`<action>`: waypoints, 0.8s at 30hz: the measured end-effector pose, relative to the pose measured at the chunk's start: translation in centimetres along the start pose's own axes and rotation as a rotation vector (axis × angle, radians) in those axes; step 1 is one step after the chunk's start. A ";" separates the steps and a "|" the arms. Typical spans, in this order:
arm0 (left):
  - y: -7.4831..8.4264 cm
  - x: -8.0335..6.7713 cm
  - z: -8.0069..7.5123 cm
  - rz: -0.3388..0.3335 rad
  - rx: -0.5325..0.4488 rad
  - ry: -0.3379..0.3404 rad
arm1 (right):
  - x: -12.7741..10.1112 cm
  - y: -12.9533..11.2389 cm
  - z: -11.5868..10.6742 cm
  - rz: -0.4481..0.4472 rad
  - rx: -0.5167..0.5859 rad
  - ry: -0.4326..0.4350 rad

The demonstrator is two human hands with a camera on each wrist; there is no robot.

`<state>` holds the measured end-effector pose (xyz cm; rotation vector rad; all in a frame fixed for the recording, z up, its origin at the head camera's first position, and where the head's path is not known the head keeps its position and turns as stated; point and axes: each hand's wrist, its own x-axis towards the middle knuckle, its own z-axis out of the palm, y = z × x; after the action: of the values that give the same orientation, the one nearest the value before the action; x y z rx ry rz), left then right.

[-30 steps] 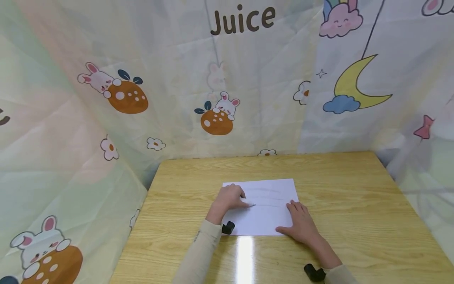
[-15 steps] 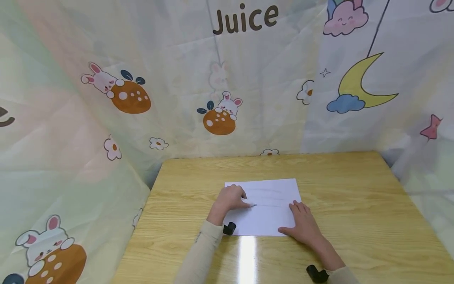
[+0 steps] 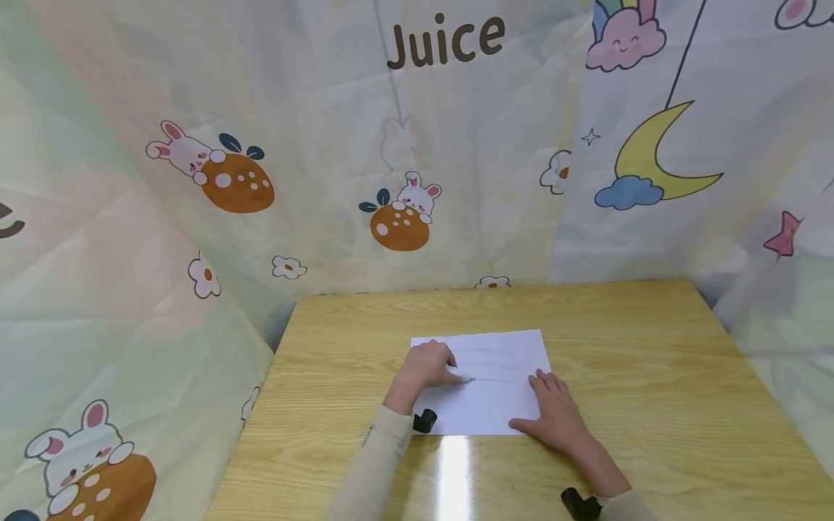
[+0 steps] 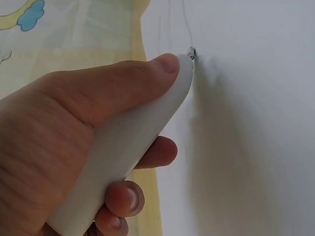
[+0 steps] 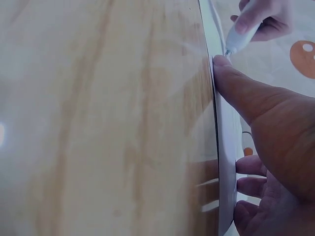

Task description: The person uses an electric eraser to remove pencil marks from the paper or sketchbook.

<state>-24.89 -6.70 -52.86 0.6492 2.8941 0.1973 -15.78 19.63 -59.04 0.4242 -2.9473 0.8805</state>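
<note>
Pen (image 4: 133,142) lying slantwise in left hand (image 3: 426,367), thumb and curled fingers gripping white barrel, tip (image 4: 191,51) touching paper sheet (image 3: 495,401) at mid-sheet, pointing toward right hand (image 3: 554,414). Right hand resting flat, fingers straight, pressing sheet's right edge onto wooden table (image 3: 651,376). Faint lines, probably pen strokes, running across sheet above tip.

beige long sleeves (image 3: 374,463), black wrist-mounted cameras (image 3: 425,420).
</note>
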 end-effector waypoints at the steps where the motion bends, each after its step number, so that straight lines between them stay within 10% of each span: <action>1: -0.1 0.0 0.0 0.003 -0.008 0.003 | 0.0 0.0 0.0 0.002 0.000 0.000; 24: 0.7 0.7 0.3 0.058 0.023 0.032 | -0.2 0.0 0.0 -0.008 -0.036 0.009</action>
<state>-25.12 -5.76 -53.11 0.7418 2.9142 0.1835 -15.56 19.74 -59.04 0.4282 -2.9459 0.8252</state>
